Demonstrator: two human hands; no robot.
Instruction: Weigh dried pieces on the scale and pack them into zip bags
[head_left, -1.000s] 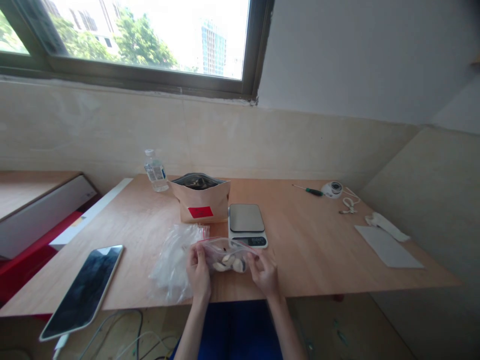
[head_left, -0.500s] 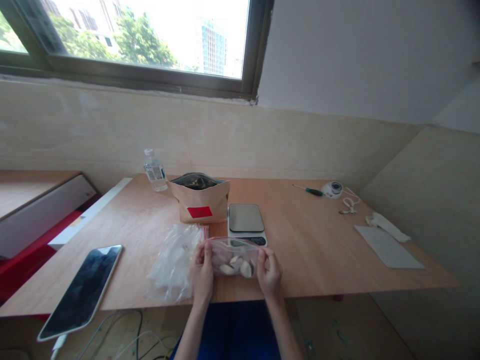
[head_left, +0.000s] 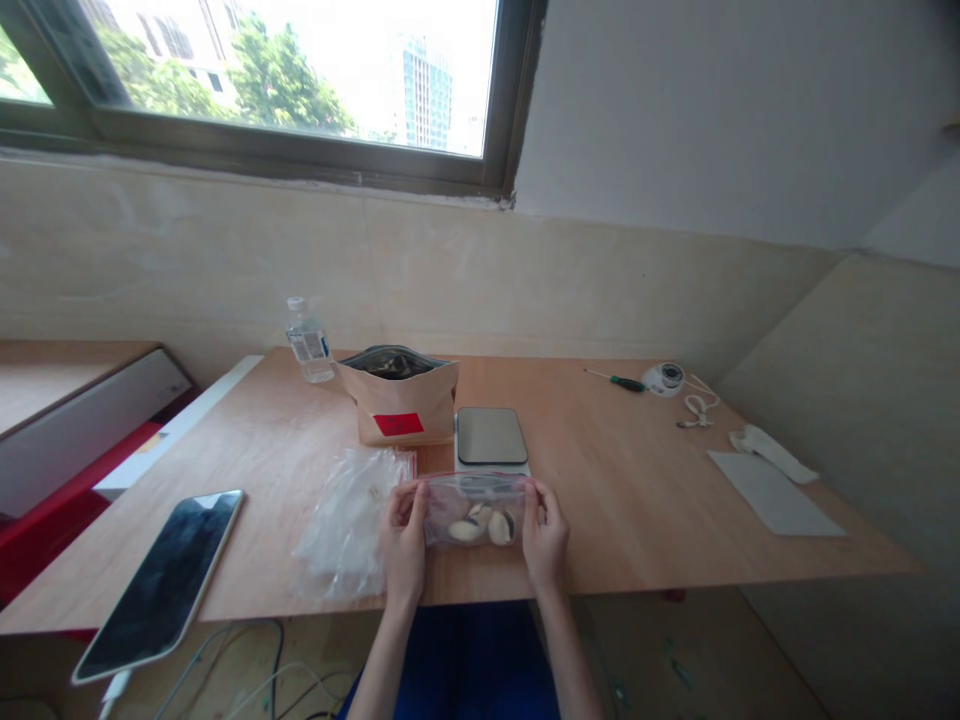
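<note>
A clear zip bag (head_left: 442, 505) is stretched level between my two hands, above the table's front edge. Inside it lie several pale, flat pieces (head_left: 501, 526) with dark edges; I cannot tell what kind they are. My left hand (head_left: 403, 525) is closed on the bag's upper left corner, and my right hand (head_left: 545, 530) pinches the upper right corner. Just behind the bag sits a kitchen scale (head_left: 493, 437), its front panel partly hidden by the bag. A pile of clear zip bags (head_left: 345, 530) lies beside my left hand. An open kraft pouch (head_left: 409, 405) with a red label stands behind the pile.
A water bottle (head_left: 309, 342) stands at the back left. A phone (head_left: 161, 585) with a cable overhangs the front left edge. On the right lie a screwdriver (head_left: 626, 383), a white camera (head_left: 664, 379) with its cord, a white sheet (head_left: 776, 495) and a white strip (head_left: 774, 453).
My right hand has moved slightly right and up, drawing the bag's top tauter. The pieces inside have shifted a little to the right. The bag now covers the scale's front panel more.
</note>
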